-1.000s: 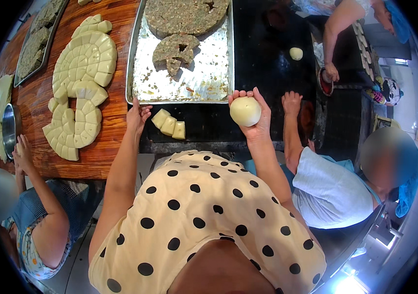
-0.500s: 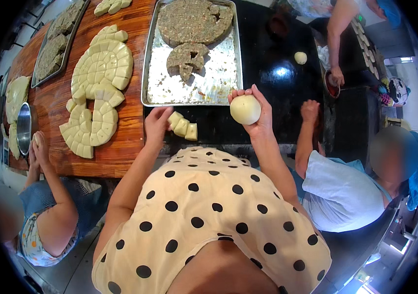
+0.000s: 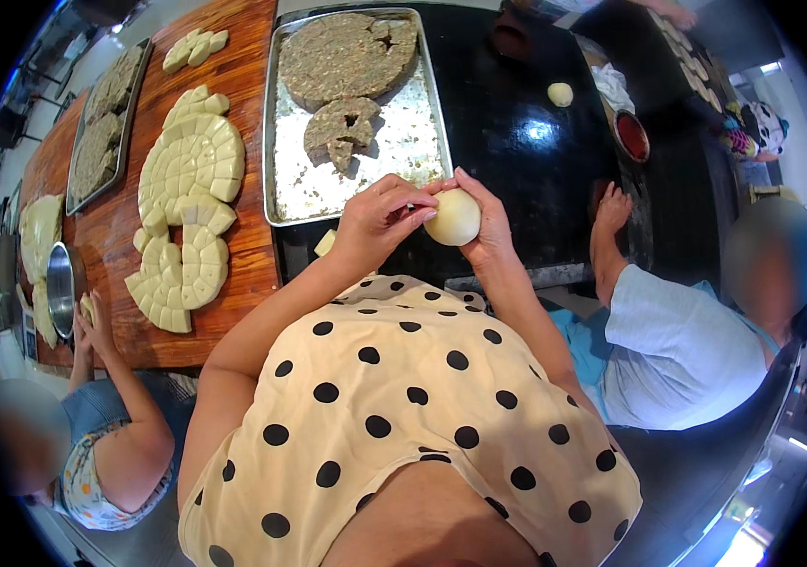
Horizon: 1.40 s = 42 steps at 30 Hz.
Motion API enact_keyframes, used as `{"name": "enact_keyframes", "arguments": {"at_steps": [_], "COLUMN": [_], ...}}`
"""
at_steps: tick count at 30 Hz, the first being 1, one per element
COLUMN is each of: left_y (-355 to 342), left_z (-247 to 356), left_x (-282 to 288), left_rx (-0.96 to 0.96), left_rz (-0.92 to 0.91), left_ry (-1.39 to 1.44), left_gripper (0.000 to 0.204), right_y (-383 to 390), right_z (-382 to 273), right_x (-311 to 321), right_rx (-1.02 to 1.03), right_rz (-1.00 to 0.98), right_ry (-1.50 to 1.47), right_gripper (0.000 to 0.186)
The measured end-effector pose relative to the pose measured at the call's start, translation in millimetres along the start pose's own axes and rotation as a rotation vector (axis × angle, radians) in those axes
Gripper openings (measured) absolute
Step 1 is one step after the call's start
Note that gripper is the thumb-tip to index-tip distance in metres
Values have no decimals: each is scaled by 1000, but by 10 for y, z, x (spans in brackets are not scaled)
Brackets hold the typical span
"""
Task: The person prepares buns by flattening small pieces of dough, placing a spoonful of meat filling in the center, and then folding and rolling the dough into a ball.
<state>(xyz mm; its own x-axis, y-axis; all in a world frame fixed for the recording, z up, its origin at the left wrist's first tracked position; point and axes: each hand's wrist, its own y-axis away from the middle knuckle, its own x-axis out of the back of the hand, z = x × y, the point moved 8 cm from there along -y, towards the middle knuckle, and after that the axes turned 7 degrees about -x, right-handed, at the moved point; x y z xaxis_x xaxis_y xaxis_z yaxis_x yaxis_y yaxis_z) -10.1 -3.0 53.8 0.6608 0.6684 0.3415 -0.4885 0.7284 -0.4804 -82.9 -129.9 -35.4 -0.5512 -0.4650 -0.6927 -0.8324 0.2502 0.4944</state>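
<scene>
A smooth, pale dough ball [image 3: 452,218] rests in my right hand [image 3: 492,225], whose fingers curl round its far and right sides. My left hand [image 3: 377,223] is at the ball's left side, thumb and fingertips pinched together against it; whatever is between them is hidden. A cut dough piece [image 3: 326,243] lies on the black worktop just left of my left wrist, partly covered by that arm. Beyond my hands is a metal tray [image 3: 403,142] with a large round slab of brown, speckled filling [image 3: 347,59] and a smaller torn chunk [image 3: 339,130].
Scored dough [image 3: 190,161] spreads over the wooden board [image 3: 252,123] at left, near a second filling tray [image 3: 129,142] and metal bowl [image 3: 63,283]. Another dough ball [image 3: 560,94] and red-filled bowl [image 3: 631,137] are right. Co-workers sit on both sides.
My left hand has left the cut dough pieces and come right to the ball. The ball has shifted slightly left. The far co-worker's hand has left the red-filled bowl.
</scene>
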Motion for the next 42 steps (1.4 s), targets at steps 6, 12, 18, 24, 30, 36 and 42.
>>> {"name": "enact_keyframes", "arguments": {"at_steps": [6, 12, 18, 24, 30, 36, 42], "left_y": [-112, -160, -218, -223, 167, 315, 808], "left_z": [124, -17, -280, -599, -1623, -1874, -1905], "left_x": [-177, -308, -298, -207, 197, 819, 1022], "left_rx": [-250, -197, -141, 29, 468, 510, 582], "left_rz": [-108, -178, -139, 31, 212, 313, 394], "left_ry": [-344, -374, -241, -57, 226, -85, -112], "left_gripper": [12, 15, 14, 11, 6, 20, 23], "right_y": [-61, -133, -367, -478, -659, -214, 453], "right_z": [20, 129, 275, 335, 375, -1532, -2526], "right_x": [299, 432, 451, 550, 1082, 722, 412], "right_rx": [33, 30, -128, -224, -215, 720, 1668], "right_rz": [45, 62, 62, 26, 187, 411, 874], "right_ry": [-41, -23, -179, -263, -355, 235, 881], "right_gripper": [19, 26, 25, 23, 19, 26, 27]}}
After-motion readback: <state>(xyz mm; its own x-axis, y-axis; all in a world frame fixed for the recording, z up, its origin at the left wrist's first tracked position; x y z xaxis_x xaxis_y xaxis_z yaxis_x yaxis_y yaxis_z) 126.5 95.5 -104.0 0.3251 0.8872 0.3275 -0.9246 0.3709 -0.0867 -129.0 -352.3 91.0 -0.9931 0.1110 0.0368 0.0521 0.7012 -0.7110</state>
